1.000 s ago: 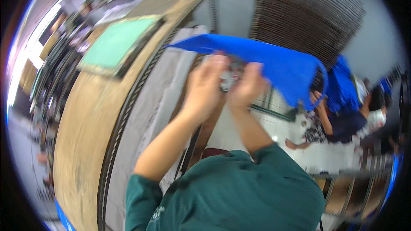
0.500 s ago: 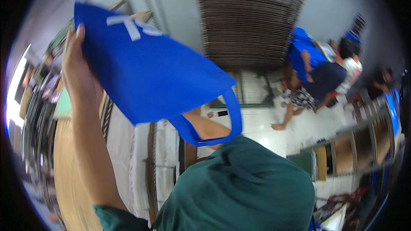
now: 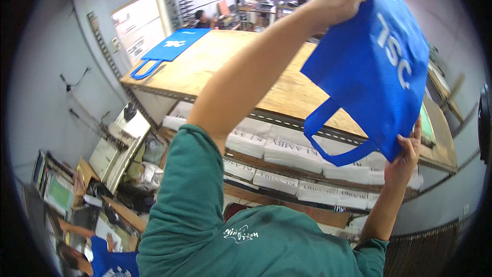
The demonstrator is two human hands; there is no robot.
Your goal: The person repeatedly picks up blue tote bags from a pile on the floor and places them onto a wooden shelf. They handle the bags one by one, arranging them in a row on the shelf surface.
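A blue fabric tote bag (image 3: 379,72) with white lettering hangs at the upper right, held up in front of me. My left hand (image 3: 338,2) is closed on its upper corner, arm stretched out. Lower down, my right hand (image 3: 402,159) grips the bag's edge near the handle end, thumb on the near face. The bag's loop handle (image 3: 333,154) hangs toward the lower left. A second blue tote bag (image 3: 177,46) lies flat at the far left end of the wooden tabletop (image 3: 230,61), its handle over the edge.
White paper-like stacks (image 3: 287,146) fill the shelves under the tabletop. A green-faced frame (image 3: 426,128) lies at its right end. At the lower left a person in a blue shirt (image 3: 110,256) works near racks and boxes. Another person (image 3: 204,20) is at the back.
My view has swung from the tall rack and co-workers to the wooden table. The bag has gone from the left to the upper right, and my right hand now shows on it.
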